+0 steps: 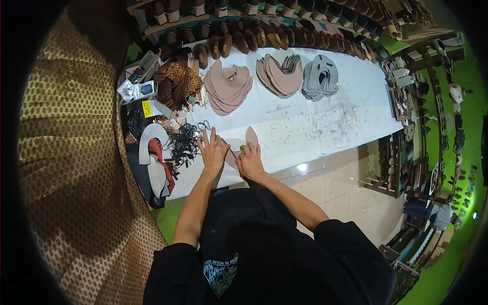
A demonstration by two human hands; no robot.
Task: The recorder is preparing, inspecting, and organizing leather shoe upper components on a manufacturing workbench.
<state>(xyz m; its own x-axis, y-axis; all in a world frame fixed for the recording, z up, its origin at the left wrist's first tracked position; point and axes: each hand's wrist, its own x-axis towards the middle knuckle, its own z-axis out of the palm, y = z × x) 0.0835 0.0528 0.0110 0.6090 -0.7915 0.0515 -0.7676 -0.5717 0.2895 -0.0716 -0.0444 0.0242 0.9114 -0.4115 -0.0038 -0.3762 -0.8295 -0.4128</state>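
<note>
Curved pink piece [251, 135], one, on white table [366, 119].
Left hand [212, 152] spread wide; right hand [249, 158] bunched, pinch I cannot tell. I'd press evenly, keeping the curve flat.

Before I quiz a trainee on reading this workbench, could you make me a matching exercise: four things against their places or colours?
Things
1. Curved pink piece with pointed tip
2. Leopard-print fabric
3. Tangled black cords
4. Grey stack of cut pieces

Matches
A. Beside the left hand, on its left
B. Right of both pink stacks
C. Touched by the right hand
D. Brown with dark spots

Pairs: 1-C, 2-D, 3-A, 4-B
</note>
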